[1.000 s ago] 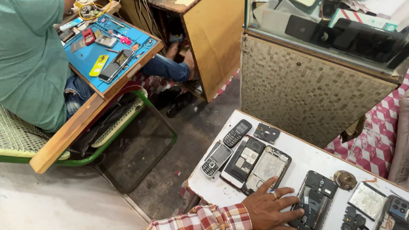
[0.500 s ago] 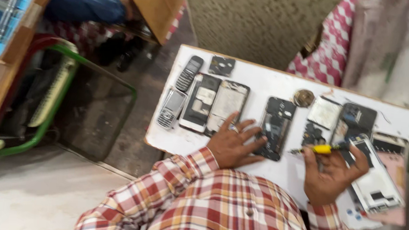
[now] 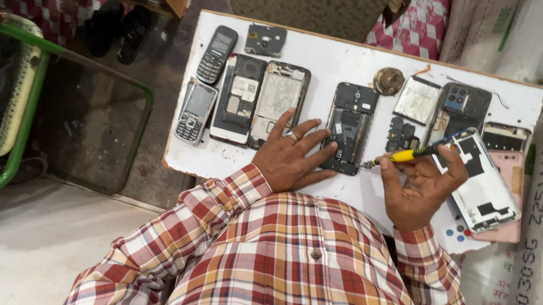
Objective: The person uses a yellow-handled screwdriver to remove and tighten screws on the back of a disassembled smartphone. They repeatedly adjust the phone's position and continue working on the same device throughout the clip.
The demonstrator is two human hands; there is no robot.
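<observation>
My left hand lies flat on the white board, fingers spread, fingertips pressing the lower edge of an opened black phone. My right hand grips a yellow-handled screwdriver; its metal tip points left at the bottom right corner of that black phone. Both arms wear a red, white and orange checked shirt.
Several dismantled phones and back covers lie on the board: two keypad phones at the left, two opened frames beside them, a white back cover at the right. A round metal part sits further back. A green-framed chair stands left, sacks at the right.
The view has swung from the room and another person's workbench down onto the board. My right hand has brought the screwdriver leftward, tip at the black phone. My left hand stays on the phone.
</observation>
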